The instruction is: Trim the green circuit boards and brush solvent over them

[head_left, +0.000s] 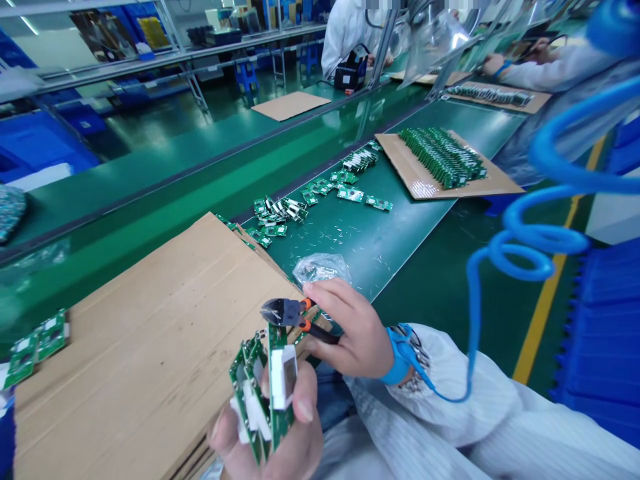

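Observation:
Several green circuit boards (pixel 278 417) with white parts on them stand upright in my left hand (pixel 300 440), its fingers wrapped round them. My right hand (pixel 357 327) grips a pair of diagonal cutters (pixel 285 312) with orange and black handles. The cutter jaws lie at the top end of the nearest board; whether they touch it I cannot tell. A blue wrist strap (pixel 400 355) with a coiled cord circles my right wrist. Behind the right hand, a clear plastic bag (pixel 323 268) rests on the green bench.
Stacked cardboard sheets (pixel 150 327) cover the bench at left. Loose circuit boards (pixel 280 212) and wire clippings lie beyond. Rows of boards (pixel 443 157) stand on a cardboard sheet (pixel 425 187). A blue coiled cord (pixel 520 243) hangs at right. Co-workers in white sleeves (pixel 575 67) sit farther back.

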Demonstrator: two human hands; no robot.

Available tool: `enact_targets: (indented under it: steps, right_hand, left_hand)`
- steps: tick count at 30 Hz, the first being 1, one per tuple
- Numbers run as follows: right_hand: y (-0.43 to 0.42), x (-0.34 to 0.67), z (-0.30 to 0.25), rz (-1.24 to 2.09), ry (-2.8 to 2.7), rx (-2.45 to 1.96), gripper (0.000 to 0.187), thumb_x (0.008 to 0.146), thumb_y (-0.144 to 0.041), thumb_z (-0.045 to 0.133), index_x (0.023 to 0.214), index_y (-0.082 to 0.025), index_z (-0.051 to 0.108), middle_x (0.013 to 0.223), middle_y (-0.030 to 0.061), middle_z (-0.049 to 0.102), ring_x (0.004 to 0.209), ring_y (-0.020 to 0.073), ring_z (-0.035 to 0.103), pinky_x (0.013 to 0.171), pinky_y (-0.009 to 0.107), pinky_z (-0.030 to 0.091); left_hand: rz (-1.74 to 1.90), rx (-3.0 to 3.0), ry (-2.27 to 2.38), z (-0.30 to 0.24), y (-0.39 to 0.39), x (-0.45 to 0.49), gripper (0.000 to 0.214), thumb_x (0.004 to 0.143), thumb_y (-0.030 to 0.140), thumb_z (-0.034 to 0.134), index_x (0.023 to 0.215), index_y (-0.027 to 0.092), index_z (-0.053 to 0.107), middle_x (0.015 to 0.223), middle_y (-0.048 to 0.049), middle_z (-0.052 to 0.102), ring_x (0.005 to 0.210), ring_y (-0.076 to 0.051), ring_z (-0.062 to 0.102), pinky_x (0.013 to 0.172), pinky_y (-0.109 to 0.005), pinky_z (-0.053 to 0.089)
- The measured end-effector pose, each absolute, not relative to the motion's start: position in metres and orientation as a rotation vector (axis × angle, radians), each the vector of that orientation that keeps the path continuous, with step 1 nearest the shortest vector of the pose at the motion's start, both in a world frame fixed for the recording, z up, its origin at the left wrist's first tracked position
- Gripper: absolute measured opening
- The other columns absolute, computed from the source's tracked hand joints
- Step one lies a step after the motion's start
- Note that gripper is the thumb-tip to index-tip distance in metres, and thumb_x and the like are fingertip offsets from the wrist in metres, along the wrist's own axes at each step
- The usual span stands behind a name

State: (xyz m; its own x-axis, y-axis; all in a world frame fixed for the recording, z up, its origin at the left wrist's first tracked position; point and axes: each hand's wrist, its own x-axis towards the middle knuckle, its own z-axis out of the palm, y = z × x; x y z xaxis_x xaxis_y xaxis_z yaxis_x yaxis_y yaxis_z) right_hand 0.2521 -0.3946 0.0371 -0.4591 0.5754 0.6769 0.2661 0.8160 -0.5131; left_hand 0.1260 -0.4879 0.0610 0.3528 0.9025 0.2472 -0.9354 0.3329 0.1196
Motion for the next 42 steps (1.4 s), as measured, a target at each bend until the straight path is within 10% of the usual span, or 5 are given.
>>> enact_targets:
  steps: [16,27,33,42]
  right_hand:
    - [-0.37,0.283,0.031,0.432,-2.147,-0.478,0.05,0.085,-0.043,0.056,0.126,-0.014,0.048,0.109,0.0147,0.06,0.1,0.0218,0.058,0.087,0.037,0.05]
    - [-0.382,0.307,0.02,0.528,-2.142,-0.656,0.05,0.087,-0.048,0.052,0.126,-0.017,0.051,0.104,0.0106,0.064,0.094,0.0175,0.061,0.082,0.028,0.051]
    - [-0.407,0.331,0.004,0.795,-2.138,-0.98,0.051,0.081,-0.044,0.059,0.123,-0.016,0.056,0.099,0.01,0.067,0.083,0.0166,0.064,0.076,0.027,0.052]
    - [-0.395,0.35,0.018,1.218,-1.84,-1.286,0.053,0.079,-0.045,0.057,0.122,-0.013,0.058,0.11,0.0098,0.067,0.1,0.0231,0.063,0.085,0.036,0.051]
  left_hand:
    - [1.171,0.261,0.273,0.045,-0.493,0.129,0.044,0.067,0.06,0.067,0.068,0.019,0.051,0.065,0.0005,0.057,0.026,0.002,0.025,0.021,-0.013,0.017]
    - [0.99,0.066,-0.086,0.046,-0.482,0.145,0.044,0.085,0.043,0.058,0.1,0.002,0.06,0.045,0.0112,0.03,0.033,0.002,0.023,0.035,-0.003,0.024]
    - [1.05,-0.147,0.08,0.035,-0.48,0.15,0.03,0.085,0.029,0.06,0.097,0.002,0.057,0.081,-0.0062,0.065,0.049,0.001,0.05,0.045,-0.004,0.043]
    - [1.116,-0.103,0.092,0.031,-0.473,0.149,0.024,0.082,0.028,0.063,0.095,0.011,0.053,0.093,-0.0071,0.066,0.057,-0.002,0.062,0.047,-0.006,0.048]
